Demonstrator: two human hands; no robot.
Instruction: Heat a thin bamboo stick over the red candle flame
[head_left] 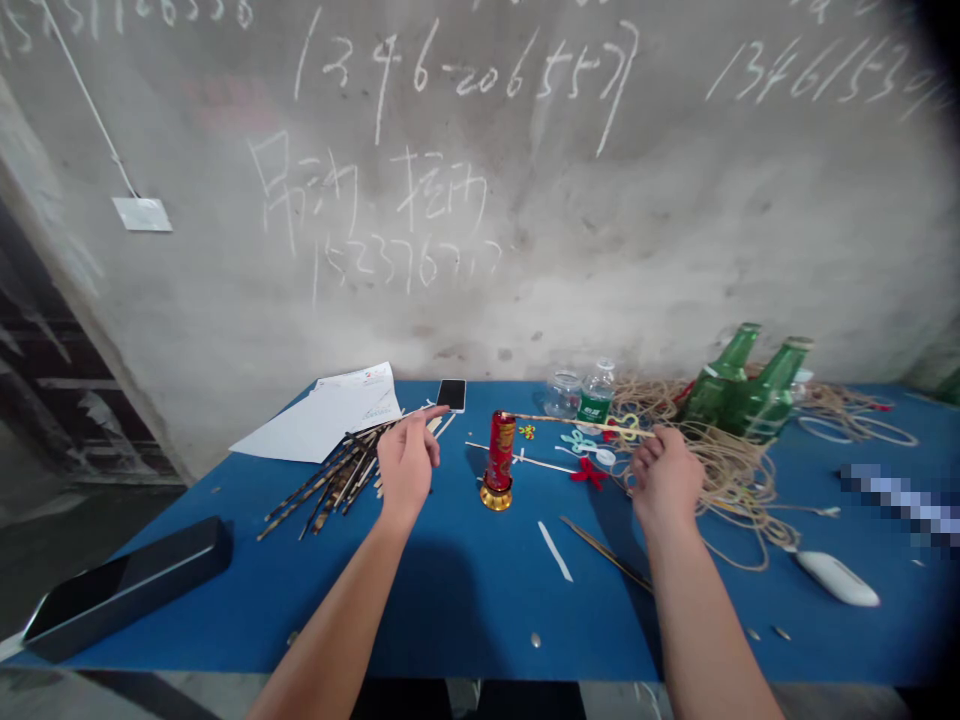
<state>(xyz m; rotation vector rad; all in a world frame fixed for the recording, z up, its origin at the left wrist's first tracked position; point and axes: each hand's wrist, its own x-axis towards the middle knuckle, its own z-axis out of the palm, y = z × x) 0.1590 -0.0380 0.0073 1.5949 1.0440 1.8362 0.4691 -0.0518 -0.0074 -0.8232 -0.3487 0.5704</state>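
My right hand point(669, 478) pinches one end of a thin wooden stick point(574, 423). The stick runs nearly level to the left, its far end at the top of a red cylinder point(501, 450) with a gold base, standing upright on the table. Whether the stick touches the cylinder I cannot tell. My left hand point(409, 462) is held over the table with its index finger stretched out, and nothing shows in it. Near it lies a pile of dark mottled sticks point(346, 475). A pale stick with a red flower point(590, 473) lies behind the cylinder.
Green bottles point(772, 395) stand among tangled cord point(739, 490) at the right. A phone point(451, 395), papers point(322, 415), a clear bottle point(596, 393) and a jar point(562, 392) are towards the wall. A dark long box point(135, 580) sits front left; a white object point(838, 578) front right.
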